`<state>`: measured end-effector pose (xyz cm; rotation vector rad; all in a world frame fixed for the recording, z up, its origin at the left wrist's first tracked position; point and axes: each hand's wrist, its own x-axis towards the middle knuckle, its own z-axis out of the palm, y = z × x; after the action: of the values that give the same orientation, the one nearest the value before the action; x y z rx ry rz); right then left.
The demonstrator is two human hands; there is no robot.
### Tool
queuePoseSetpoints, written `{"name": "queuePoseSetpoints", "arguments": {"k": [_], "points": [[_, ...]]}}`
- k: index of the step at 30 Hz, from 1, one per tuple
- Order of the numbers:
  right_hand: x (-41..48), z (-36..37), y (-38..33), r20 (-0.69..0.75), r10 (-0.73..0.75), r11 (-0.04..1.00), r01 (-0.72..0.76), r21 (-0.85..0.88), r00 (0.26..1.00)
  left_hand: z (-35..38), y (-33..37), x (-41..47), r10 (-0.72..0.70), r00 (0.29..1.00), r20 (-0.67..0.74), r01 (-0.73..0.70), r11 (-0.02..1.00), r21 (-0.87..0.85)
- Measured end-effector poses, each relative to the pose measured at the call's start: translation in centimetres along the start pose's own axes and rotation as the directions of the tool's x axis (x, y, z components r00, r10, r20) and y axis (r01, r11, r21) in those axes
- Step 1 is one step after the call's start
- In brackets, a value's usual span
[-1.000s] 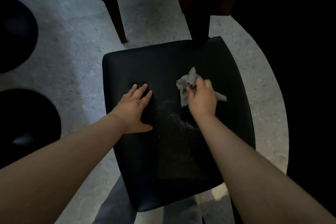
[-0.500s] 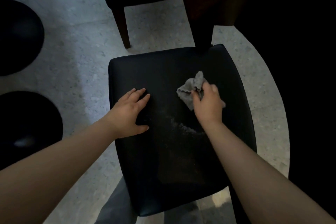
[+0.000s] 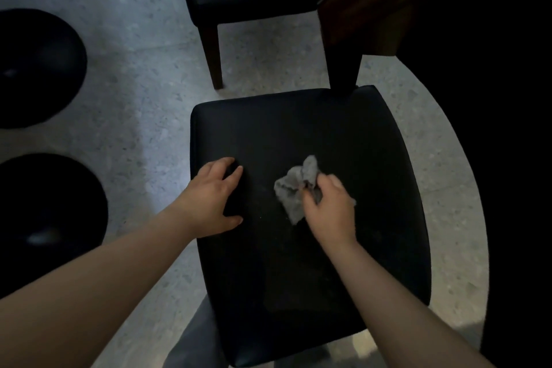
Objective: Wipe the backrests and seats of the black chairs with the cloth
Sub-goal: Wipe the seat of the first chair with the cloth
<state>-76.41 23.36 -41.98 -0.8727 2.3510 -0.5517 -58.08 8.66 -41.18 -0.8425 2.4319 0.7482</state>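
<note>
Right hand (image 3: 330, 210) bunches grey cloth (image 3: 294, 188) mid-seat (image 3: 298, 134); left hand (image 3: 212, 200) flat near seat's left edge, floor (image 3: 143, 116) beyond.

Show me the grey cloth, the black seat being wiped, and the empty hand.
grey cloth (image 3: 291, 192), head view: its crumpled middle.
black chair seat (image 3: 298, 128), head view: bare far part of the cushion.
left hand (image 3: 209, 199), head view: back of the hand.

The black chair seat (image 3: 343, 134) is holding my gray cloth (image 3: 291, 191). My left hand (image 3: 210, 203) is resting on it too.
</note>
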Motion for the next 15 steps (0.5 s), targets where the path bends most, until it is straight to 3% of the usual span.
{"name": "queuePoseSetpoints", "arguments": {"k": [3, 8, 13, 15], "points": [[2.9, 0.2, -1.3, -0.099, 0.012, 1.0, -0.014, -0.022, 0.995, 0.6, -0.4, -0.8, 0.008, 1.0, -0.011, -0.008, 1.0, -0.004], [1.6, 3.4, -1.9, -0.026, -0.019, 0.993, 0.016, -0.116, 0.999, 1.4, -1.7, -2.3, -0.011, 1.0, -0.003, 0.011, 1.0, -0.026], [-3.4, 3.8, -0.5, 0.217, -0.074, 0.994, 0.089, -0.061, 0.973, 2.2, -2.4, -3.5, -0.032, 0.999, 0.009, 0.033, 0.996, -0.081], [-3.6, 3.0, -0.8, 0.229, -0.084, 0.994, 0.096, -0.044, 0.97, 2.6, -2.5, -3.9, -0.038, 0.999, 0.006, 0.038, 0.994, -0.104]]}}
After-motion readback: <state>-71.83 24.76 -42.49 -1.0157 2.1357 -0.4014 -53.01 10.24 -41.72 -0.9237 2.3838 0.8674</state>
